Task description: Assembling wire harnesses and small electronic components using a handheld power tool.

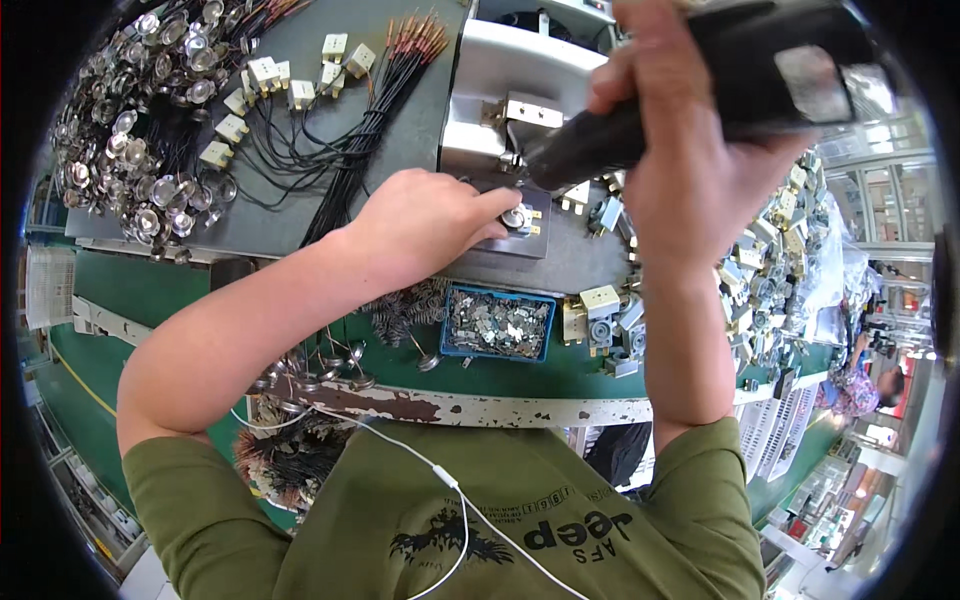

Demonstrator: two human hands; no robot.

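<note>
My right hand, a little smeared by motion, grips a black power screwdriver whose tapered nose points down left toward the metal fixture. Just below that nose, my left hand is closed, with thumb and forefinger at a small component with a round metal top. This component sits on a grey metal block and shows brass-coloured terminals on its right side. Part of it is hidden by my fingers. Behind my fingertips stands a silver metal fixture with a small bracket.
Bundled black wires with cream connector blocks lie left. Beyond them is a heap of metal discs. A blue tray of small metal pieces sits in front. Cream and grey switch bodies pile up right; another person is far right.
</note>
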